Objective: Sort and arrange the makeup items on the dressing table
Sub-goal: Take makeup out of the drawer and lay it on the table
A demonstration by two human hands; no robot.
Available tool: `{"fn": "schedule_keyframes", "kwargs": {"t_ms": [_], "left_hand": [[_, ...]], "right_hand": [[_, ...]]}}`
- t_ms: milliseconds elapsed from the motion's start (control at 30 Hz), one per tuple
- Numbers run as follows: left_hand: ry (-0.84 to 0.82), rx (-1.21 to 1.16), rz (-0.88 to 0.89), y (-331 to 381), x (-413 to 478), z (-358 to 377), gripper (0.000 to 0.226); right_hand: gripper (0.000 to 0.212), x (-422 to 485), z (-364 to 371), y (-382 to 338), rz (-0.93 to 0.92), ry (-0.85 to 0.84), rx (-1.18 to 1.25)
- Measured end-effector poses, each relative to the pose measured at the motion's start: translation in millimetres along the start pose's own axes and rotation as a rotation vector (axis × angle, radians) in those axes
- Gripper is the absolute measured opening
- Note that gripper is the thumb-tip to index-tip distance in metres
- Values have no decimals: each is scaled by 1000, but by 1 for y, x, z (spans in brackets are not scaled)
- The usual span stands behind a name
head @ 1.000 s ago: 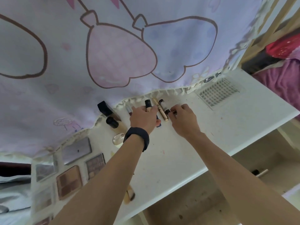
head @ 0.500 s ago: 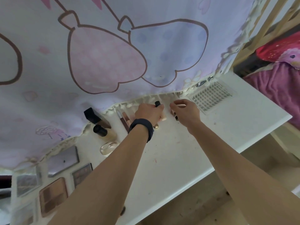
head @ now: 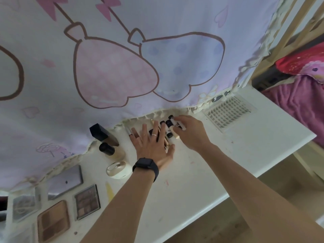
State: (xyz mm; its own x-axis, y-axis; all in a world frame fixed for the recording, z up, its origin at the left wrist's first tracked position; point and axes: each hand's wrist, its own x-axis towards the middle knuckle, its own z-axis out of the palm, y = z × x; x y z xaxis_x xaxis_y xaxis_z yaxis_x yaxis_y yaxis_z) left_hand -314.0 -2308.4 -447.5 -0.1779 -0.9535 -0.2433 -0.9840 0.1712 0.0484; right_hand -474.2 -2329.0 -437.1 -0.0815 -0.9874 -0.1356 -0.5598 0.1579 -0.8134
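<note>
While your left hand lies flat, fingers straight and spread, pressing on the row of slim tubes near the curtain, your right hand curls its fingertips around a white black-capped tube at the row's right end. Farther left, bottles and palettes sit grouped on the dressing table; sorting looks nearly finished.

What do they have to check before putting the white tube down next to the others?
1. Right hand grips the white tube: ok.
2. Left hand lies flat on the row of tubes: ok.
3. Free spot on the table at the row's right end: cannot tell, the right hand hides it.
4. Curtain hem clear of the caps: cannot tell.
5. Caps all pointing toward the curtain: cannot tell, fingers cover several.
</note>
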Motion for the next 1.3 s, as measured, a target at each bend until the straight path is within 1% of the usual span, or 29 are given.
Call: {"fn": "schedule_keyframes", "kwargs": {"t_ms": [133,267,400,500,600,667,733,833,933,1000,1067,1133,1200,1233,1300], "left_hand": [[-33,-113,-32,-2,0,7,72],[-22,-156,-28,1,-1,8,71],[-10,-159,-12,-2,-2,10,70],[21,-159,-9,-2,-2,10,71],[46,-193,-19,-1,-1,5,75],[58,-191,-22,0,-2,-1,79],[61,-212,-7,3,-7,-8,84],[104,-311,67,19,-29,-14,82],[153,-418,218,51,-66,-11,72],[214,-497,376,77,-95,-2,66],[255,-569,535,104,-124,11,59],[203,-590,653,129,-148,26,53],[68,-579,716,153,-165,47,47],[-34,-592,698,164,-171,59,44],[-231,-598,568,183,-174,80,42]], "right_hand": [[34,-5,2,4,-58,-34,-44],[37,-9,7,6,-86,-36,-96],[42,-17,14,15,-154,-66,-192],[41,-22,17,19,-254,-39,-292],[34,-26,16,14,-270,-5,-244],[34,-28,11,11,-218,-18,-171],[36,-36,-3,12,-124,-22,-72],[34,-76,-37,20,-3,115,95],[26,-139,-74,45,146,270,174],[22,-183,-95,71,254,314,122],[22,-221,-112,101,352,306,6],[23,-252,-124,132,418,233,-132],[22,-270,-132,158,446,135,-301],[21,-274,-134,167,444,86,-393],[21,-275,-136,179,429,13,-585]]}}
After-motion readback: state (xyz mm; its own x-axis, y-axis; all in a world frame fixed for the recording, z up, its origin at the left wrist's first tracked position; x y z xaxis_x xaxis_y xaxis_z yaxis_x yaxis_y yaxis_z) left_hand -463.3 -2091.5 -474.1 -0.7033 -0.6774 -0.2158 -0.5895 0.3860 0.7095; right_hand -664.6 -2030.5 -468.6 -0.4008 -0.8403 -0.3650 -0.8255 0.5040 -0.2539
